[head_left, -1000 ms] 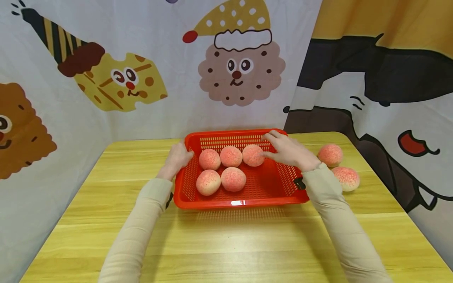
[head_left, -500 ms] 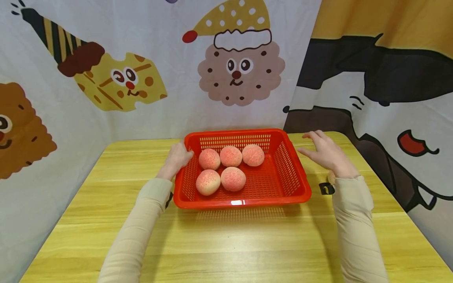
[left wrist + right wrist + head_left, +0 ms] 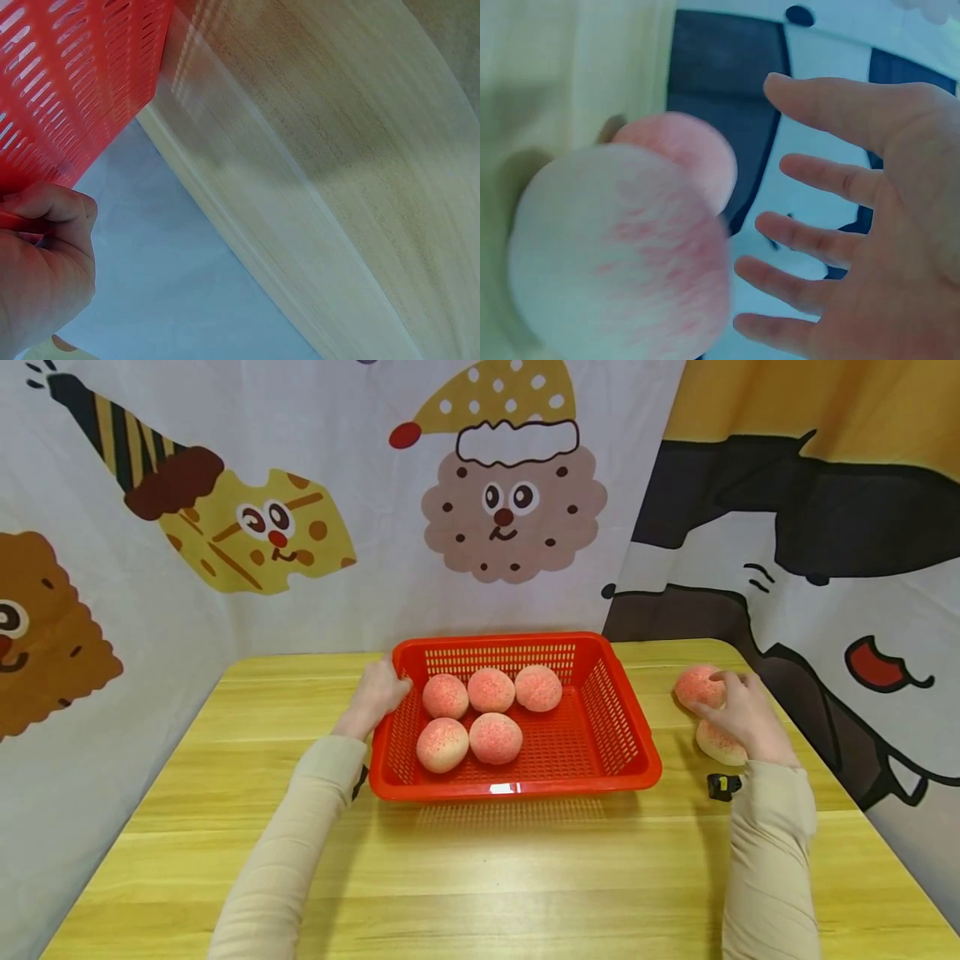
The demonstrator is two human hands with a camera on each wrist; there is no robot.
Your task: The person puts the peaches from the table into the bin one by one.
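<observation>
A red plastic basket (image 3: 517, 791) stands mid-table with several pink peaches inside, among them a peach (image 3: 496, 738) in the front row. My left hand (image 3: 375, 693) grips the basket's left rim; in the left wrist view, the curled fingers (image 3: 56, 210) hold that rim. Over at the right, my right hand (image 3: 750, 718) hovers above two loose peaches, a rear peach (image 3: 697, 687) and a front peach (image 3: 718, 745) partly hidden by the hand. The right wrist view has its fingers (image 3: 810, 236) spread, apart from the pale near peach (image 3: 622, 255).
The light wooden table (image 3: 480, 877) reaches back to a hanging cartoon-print cloth (image 3: 375, 610). A small black strap piece (image 3: 723, 787) shows beside the right cuff.
My right hand has left the basket's right side and moved right, over the two loose peaches. The left hand and basket stay put.
</observation>
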